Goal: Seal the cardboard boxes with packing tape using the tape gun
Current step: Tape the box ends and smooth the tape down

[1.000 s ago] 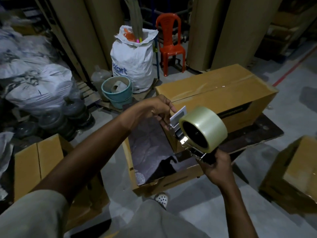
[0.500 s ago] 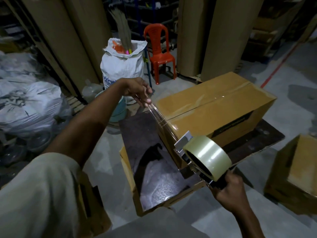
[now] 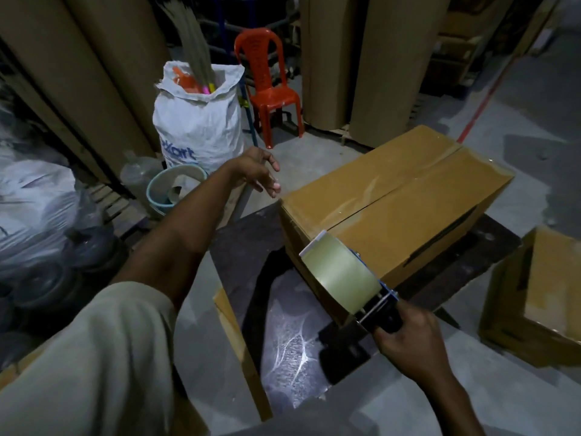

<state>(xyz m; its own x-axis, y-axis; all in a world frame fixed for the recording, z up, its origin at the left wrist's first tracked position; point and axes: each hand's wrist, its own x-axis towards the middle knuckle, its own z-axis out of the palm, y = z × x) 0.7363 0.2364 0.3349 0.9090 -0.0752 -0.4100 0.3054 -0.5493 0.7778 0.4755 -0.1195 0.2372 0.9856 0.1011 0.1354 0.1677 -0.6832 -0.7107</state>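
Observation:
A long brown cardboard box [image 3: 408, 196] lies on a dark board, its two top flaps meeting in a seam with glossy tape along part of it. My right hand [image 3: 408, 344] grips the black handle of the tape gun [image 3: 342, 275], whose clear tape roll sits against the box's near end face. My left hand [image 3: 261, 171] hovers with fingers spread just beyond the box's near left corner, holding nothing that I can make out.
Another cardboard box [image 3: 540, 297] stands at the right, and a flat one [image 3: 239, 347] sits under the dark board [image 3: 251, 247]. A white sack [image 3: 201, 121], teal bucket [image 3: 169, 190], orange chair [image 3: 267, 86], cardboard rolls and wrapped bundles [image 3: 34, 196] ring the far and left side.
My left hand has let go of the pulled tape strip and spread its fingers near the box corner. The tape gun has moved up against the box's near end.

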